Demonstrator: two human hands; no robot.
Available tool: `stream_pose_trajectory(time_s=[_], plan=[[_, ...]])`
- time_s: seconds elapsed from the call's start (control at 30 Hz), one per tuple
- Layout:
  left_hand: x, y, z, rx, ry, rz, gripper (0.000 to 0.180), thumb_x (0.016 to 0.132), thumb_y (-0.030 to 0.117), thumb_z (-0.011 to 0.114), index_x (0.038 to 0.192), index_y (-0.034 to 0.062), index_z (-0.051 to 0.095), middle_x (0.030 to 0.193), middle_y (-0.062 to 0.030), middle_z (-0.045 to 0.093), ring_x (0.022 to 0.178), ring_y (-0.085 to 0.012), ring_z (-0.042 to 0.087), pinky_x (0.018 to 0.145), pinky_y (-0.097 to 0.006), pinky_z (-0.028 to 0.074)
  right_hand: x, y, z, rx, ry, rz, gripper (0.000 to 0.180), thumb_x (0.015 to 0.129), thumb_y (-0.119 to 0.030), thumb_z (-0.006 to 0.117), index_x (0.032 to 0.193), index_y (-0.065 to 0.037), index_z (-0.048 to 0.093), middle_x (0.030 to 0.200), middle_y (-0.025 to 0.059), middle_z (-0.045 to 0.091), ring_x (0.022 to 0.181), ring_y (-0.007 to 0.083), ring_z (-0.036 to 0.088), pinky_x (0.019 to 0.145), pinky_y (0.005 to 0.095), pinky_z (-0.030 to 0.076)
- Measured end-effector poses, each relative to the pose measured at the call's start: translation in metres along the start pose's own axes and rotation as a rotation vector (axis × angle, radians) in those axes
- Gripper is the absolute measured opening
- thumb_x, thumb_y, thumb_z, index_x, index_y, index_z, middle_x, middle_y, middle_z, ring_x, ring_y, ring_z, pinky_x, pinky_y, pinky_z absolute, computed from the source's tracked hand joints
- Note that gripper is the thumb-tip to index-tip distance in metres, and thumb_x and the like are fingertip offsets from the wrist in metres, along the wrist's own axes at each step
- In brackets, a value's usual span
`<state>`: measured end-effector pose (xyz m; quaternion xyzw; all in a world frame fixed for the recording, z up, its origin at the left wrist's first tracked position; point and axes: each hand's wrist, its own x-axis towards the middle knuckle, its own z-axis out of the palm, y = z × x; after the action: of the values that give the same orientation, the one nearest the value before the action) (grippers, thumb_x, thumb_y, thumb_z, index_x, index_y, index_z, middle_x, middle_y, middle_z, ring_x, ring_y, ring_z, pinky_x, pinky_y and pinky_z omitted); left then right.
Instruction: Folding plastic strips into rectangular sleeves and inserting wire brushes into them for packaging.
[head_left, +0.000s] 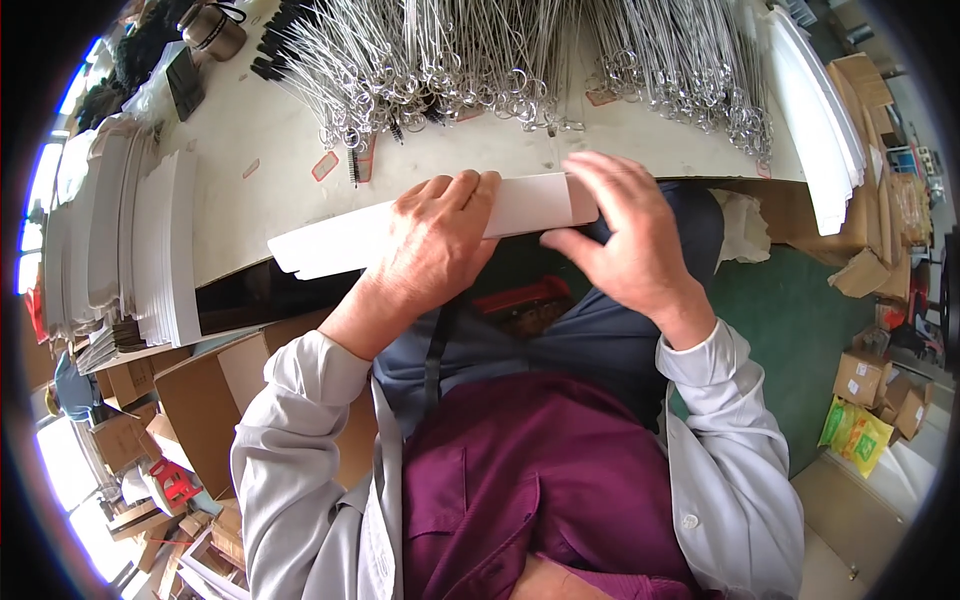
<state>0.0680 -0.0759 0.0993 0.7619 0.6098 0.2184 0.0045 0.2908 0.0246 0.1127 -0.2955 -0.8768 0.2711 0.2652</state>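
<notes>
Head view: a seated person in a pale grey jacket over a maroon shirt holds a long white card strip [400, 235] just off the near edge of the desk [250, 190], above their lap. The left hand [430, 250] lies over the strip's middle, fingers curled across its top edge and pressing it; the thumb is out of sight beneath, so whether it pinches from below cannot be told. The right hand [620, 235] closes on the strip's right end, fingertips on top and thumb tucked under, pinching it.

The strip is flat, plain white, narrow and long, with rounded corners at its free left end, which juts out beyond the left hand and does not droop. It looks like thin card or a folded sleeve: light, fairly stiff along its length, yet likely to crease if bent hard or squeezed at the edge. A two-point hold, middle and end, as seen here, seems the sound way to carry it flat; its smooth face may slip under dry fingers.

Along the desk's far edge lies a dense heap of thin metal wire pieces with looped ends [450, 70]. Stacks of similar white card [150, 240] stand at the desk's left edge, and more white sheets [815, 130] at its right. Cardboard boxes [860, 375] sit on the floor at right.
</notes>
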Motion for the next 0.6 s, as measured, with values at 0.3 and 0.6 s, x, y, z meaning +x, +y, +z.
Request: stream_pose_trajectory(time_s=[0.3, 0.6], plan=[[0.003, 0.007, 0.007, -0.097, -0.076, -0.055, 0.059, 0.076, 0.015, 0.078, 0.13, -0.0015, 0.06, 0.118, -0.0171, 0.067, 0.107, -0.0362, 0.068, 0.091, -0.044, 0.055, 0.008, 0.0, 0.021, -0.351, -0.149, -0.355, 0.059, 0.086, -0.023, 0.078, 0.133, 0.007, 0.057, 0.125, 0.019, 0.063, 0.117, 0.0341, 0.06, 0.105, 0.0442, 0.047], [-0.018, -0.013, -0.013, -0.061, -0.112, -0.075, 0.066, 0.078, 0.025, 0.083, 0.132, -0.0019, 0.058, 0.124, -0.019, 0.064, 0.113, -0.0385, 0.064, 0.095, -0.046, 0.052, 0.008, 0.002, 0.019, -0.376, -0.184, -0.378, 0.057, 0.088, -0.024, 0.076, 0.131, 0.007, 0.058, 0.125, 0.0193, 0.063, 0.114, 0.033, 0.061, 0.104, 0.0428, 0.049]])
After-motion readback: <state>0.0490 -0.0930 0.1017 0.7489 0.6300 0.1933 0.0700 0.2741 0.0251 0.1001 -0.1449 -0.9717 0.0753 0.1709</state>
